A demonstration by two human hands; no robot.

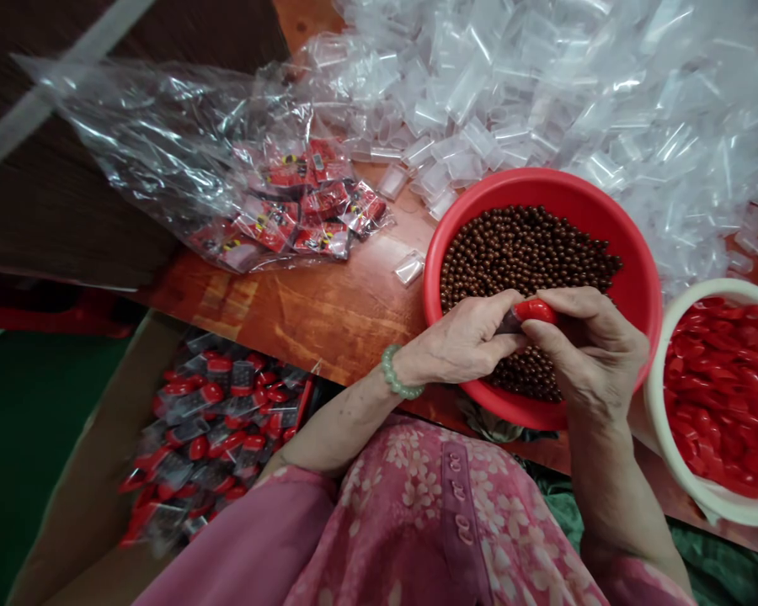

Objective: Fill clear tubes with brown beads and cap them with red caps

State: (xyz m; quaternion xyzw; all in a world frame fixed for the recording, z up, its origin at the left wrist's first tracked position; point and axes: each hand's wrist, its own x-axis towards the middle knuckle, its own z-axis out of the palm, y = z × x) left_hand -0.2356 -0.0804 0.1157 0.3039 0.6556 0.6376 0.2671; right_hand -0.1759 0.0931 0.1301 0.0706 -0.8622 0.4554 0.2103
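Observation:
Over the red basin, my left hand grips a small clear plastic container that looks dark inside. My right hand pinches the glossy red cap at the container's right end. Cap and container meet end to end; whether the cap is fully seated I cannot tell. Fingers cover much of both pieces. Below them, small round brown balls fill the bottom of the basin. A white bucket of loose red caps stands to the right of my right hand.
Many empty clear containers are heaped across the back of the table. One clear container lies left of the basin. A plastic bag holds red printed packets. Lower left, a cardboard box holds filled, red-capped containers.

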